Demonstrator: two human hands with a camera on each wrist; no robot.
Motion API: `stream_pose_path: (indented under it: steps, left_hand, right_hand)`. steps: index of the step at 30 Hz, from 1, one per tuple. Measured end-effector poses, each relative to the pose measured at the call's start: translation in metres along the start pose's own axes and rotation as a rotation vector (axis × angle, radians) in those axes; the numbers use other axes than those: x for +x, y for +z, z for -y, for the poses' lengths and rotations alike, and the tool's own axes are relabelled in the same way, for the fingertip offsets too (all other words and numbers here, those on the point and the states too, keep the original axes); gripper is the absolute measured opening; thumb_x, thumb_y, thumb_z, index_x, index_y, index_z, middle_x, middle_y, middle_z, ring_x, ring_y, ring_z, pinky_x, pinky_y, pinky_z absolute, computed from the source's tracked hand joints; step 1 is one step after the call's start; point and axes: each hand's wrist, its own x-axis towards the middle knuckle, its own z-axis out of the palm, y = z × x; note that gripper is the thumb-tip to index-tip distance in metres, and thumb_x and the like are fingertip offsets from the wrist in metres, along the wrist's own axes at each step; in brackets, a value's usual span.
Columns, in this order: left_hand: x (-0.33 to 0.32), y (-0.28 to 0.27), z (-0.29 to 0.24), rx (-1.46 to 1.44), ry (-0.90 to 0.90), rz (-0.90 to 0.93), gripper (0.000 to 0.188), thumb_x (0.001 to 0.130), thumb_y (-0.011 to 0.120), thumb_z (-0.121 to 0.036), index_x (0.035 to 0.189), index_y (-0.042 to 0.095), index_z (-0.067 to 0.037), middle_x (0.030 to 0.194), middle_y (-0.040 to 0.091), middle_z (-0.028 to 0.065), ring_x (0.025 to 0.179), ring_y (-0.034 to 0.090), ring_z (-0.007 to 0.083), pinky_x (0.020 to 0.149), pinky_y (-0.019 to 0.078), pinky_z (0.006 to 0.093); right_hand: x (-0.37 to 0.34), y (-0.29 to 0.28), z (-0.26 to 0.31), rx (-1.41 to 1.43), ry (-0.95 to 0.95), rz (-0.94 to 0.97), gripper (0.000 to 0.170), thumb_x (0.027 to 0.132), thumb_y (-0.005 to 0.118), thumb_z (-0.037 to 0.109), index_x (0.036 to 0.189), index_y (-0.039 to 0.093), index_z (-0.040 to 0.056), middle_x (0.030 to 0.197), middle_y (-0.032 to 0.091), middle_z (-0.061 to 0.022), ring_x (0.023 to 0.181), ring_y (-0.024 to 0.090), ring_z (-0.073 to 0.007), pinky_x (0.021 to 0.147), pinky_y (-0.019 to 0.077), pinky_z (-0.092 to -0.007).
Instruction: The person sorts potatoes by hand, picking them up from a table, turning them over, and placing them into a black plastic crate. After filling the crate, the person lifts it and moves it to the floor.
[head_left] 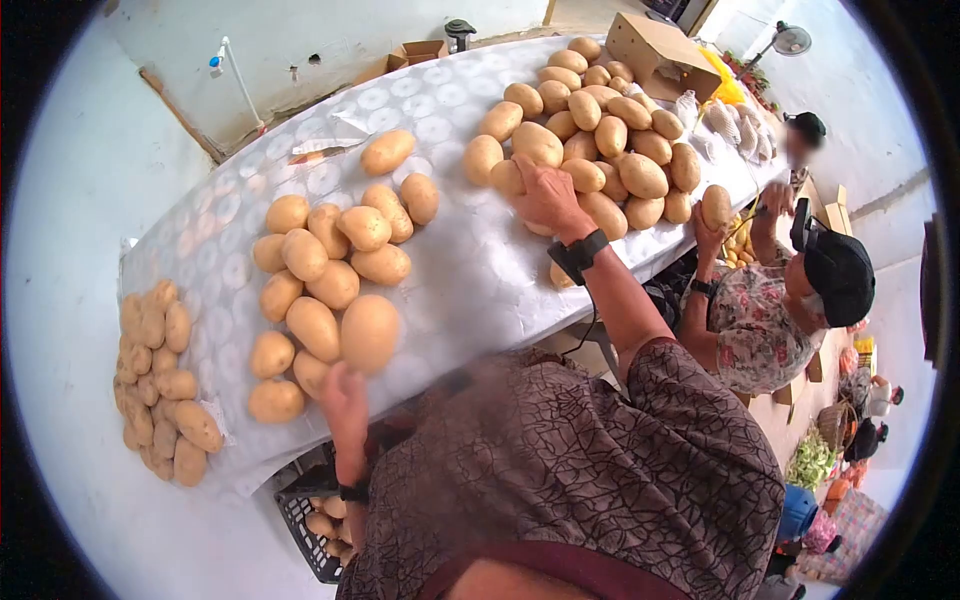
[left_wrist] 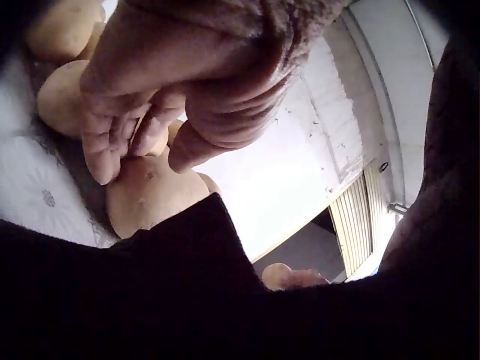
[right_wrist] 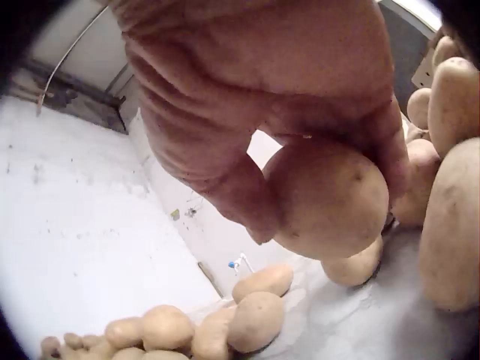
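In the head view, my left hand [head_left: 345, 405] is at the near table edge, its fingertips on the near end of a large, slightly blurred potato [head_left: 370, 335]. The left wrist view shows the thumb and fingers of that hand [left_wrist: 195, 90] pinching the end of a potato [left_wrist: 154, 196]. At the left edge of the big heap, my right hand [head_left: 550, 200] holds a potato [head_left: 507, 178]. Seen from the right wrist, the thumb and fingers of this hand [right_wrist: 262, 97] lie on opposite sides of the potato [right_wrist: 326, 199].
A middle group of potatoes [head_left: 305, 255] and a far-left pile [head_left: 150, 350] lie on the patterned table cover [head_left: 440, 240]. Behind the big heap [head_left: 640, 175] stands a cardboard box [head_left: 660, 55]. Another person [head_left: 760, 330] holds a potato at right. Below the table is a black crate [head_left: 305, 535].
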Motion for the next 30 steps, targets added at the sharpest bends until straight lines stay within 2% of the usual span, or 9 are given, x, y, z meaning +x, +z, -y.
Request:
stream_pose_path:
  steps: [3,10,15,19,21,25,27,29,30]
  left_hand:
    - [-0.002,0.006,0.015,-0.016,0.009,0.006,0.027,0.088,0.06,-0.006,0.112,0.056,0.006,0.097,0.065,0.0108,0.089,0.062,0.0164,0.08,0.0485,0.0297]
    - [-0.013,0.01,0.006,-0.004,0.009,-0.007,0.024,0.091,0.057,-0.006,0.111,0.055,0.006,0.099,0.063,0.0087,0.091,0.06,0.015,0.082,0.0468,0.0287]
    - [-0.018,0.012,0.013,0.052,-0.023,-0.007,0.023,0.092,0.057,-0.007,0.111,0.055,0.005,0.096,0.062,0.0066,0.088,0.058,0.0123,0.08,0.0456,0.0271]
    - [-0.022,0.016,0.017,-0.09,-0.006,-0.061,0.023,0.091,0.057,-0.007,0.111,0.056,0.004,0.095,0.061,0.0057,0.087,0.057,0.0116,0.078,0.0452,0.0265]
    - [-0.021,0.014,0.015,-0.035,-0.071,-0.023,0.024,0.091,0.057,-0.006,0.113,0.056,0.004,0.096,0.062,0.0059,0.087,0.057,0.012,0.078,0.0456,0.027]
    - [-0.018,0.016,0.007,-0.108,-0.062,-0.067,0.026,0.091,0.058,-0.007,0.114,0.056,0.004,0.097,0.062,0.0064,0.086,0.058,0.0125,0.077,0.046,0.0272]
    - [-0.014,0.009,-0.01,-0.1,-0.105,-0.012,0.031,0.09,0.059,-0.008,0.118,0.054,0.004,0.098,0.062,0.0071,0.087,0.058,0.013,0.077,0.0459,0.0271]
    - [-0.011,0.012,-0.012,-0.158,-0.113,-0.024,0.035,0.09,0.059,-0.009,0.122,0.052,0.005,0.098,0.062,0.0078,0.085,0.058,0.0131,0.076,0.0462,0.0274]
    - [-0.008,0.011,-0.02,-0.246,-0.142,0.011,0.041,0.088,0.062,-0.011,0.124,0.05,0.006,0.104,0.062,0.0109,0.091,0.059,0.0157,0.08,0.0474,0.0298]
  right_hand:
    - [0.019,0.024,-0.024,-0.109,-0.181,-0.083,0.035,0.074,0.059,0.007,0.108,0.05,0.002,0.087,0.06,-0.0216,0.085,0.061,-0.0395,0.077,0.0461,-0.0481]
    - [0.031,0.036,-0.035,-0.217,-0.175,0.108,0.035,0.076,0.055,0.003,0.111,0.051,0.0032,0.102,0.057,-0.02,0.1,0.057,-0.0376,0.089,0.0415,-0.0454]
    - [0.017,0.034,-0.035,-0.378,-0.329,0.113,0.04,0.073,0.056,0.0,0.112,0.055,0.0039,0.103,0.057,-0.017,0.105,0.054,-0.0354,0.092,0.0412,-0.0442]
    - [0.019,0.033,-0.04,-0.276,-0.302,0.153,0.042,0.072,0.057,0.0,0.113,0.056,0.0034,0.107,0.057,-0.0167,0.11,0.052,-0.0346,0.095,0.0403,-0.0448]
    - [0.017,0.044,-0.046,-0.275,-0.339,-0.032,0.032,0.079,0.05,0.006,0.111,0.055,0.0038,0.104,0.059,-0.0163,0.106,0.054,-0.0334,0.094,0.0392,-0.0444]
    - [0.002,0.023,-0.019,-0.053,-0.253,-0.013,0.039,0.076,0.064,0.011,0.113,0.054,0.0024,0.108,0.059,-0.0178,0.109,0.053,-0.0335,0.094,0.0401,-0.0417]
    - [-0.011,0.017,0.002,-0.011,-0.281,-0.087,0.046,0.074,0.072,0.018,0.113,0.055,0.0007,0.101,0.061,-0.0184,0.099,0.057,-0.0375,0.087,0.0456,-0.0434]
    - [-0.022,0.01,0.029,0.034,-0.11,0.21,0.051,0.075,0.075,0.026,0.114,0.056,-0.0008,0.095,0.064,-0.0195,0.087,0.061,-0.0423,0.076,0.0508,-0.0448]
    - [-0.028,0.031,0.027,0.278,-0.214,0.084,0.058,0.076,0.077,0.032,0.118,0.057,-0.0022,0.097,0.067,-0.0213,0.082,0.065,-0.0407,0.07,0.0542,-0.0429]
